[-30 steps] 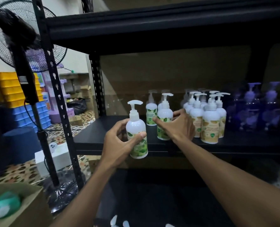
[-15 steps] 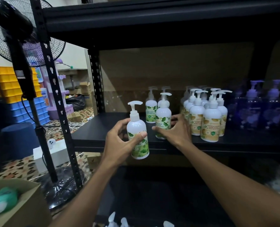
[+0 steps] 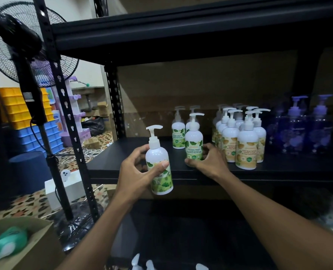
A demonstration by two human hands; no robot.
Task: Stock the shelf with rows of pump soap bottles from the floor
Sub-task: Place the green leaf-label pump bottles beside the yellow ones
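The left grip (image 3: 135,173) was wrapped round the held bottle (image 3: 156,152), upright, pump pointing right, just in front of the shelf (image 3: 120,158) edge. Its likely place lay ahead and to the right, beside the standing bottle (image 3: 194,140), which the right grip (image 3: 210,162) clasped low on the shelf.

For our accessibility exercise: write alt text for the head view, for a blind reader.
A person's left hand grips a green-label pump bottle before a black shelf, while the right hand holds a second green-label bottle standing on it, beside yellow-label bottles and purple bottles.
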